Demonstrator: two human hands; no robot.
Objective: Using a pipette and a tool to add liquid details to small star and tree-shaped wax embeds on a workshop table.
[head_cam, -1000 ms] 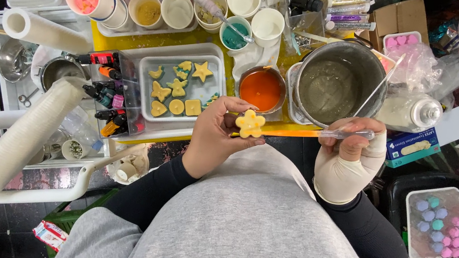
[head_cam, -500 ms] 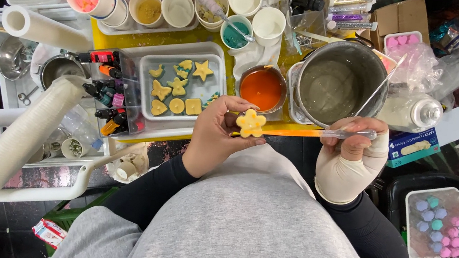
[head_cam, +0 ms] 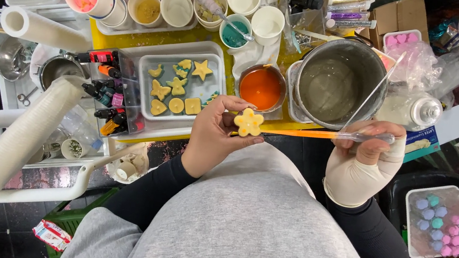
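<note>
Flower-shaped yellow wax piece [head_cam: 248, 122], probably light and brittle, pinched at its edges by bare left hand [head_cam: 214, 133] above the lap; gloved right hand [head_cam: 365, 161] grips a clear-handled brush [head_cam: 331, 136] beside the steel pot [head_cam: 336, 81].

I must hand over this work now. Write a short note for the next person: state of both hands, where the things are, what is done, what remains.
Left hand: holds a yellow flower-shaped piece by its edges, above the lap.
Right hand, in a pale glove: holds a clear pipette with an orange shaft, tip at the flower piece.
Things: a bowl of orange liquid and a large metal pot stand just ahead. The grey tray holds seven yellow shapes: stars, butterflies, a round, a square.
Done: seven shapes lie on the tray.
Left: the flower piece is not yet on the tray.
</note>
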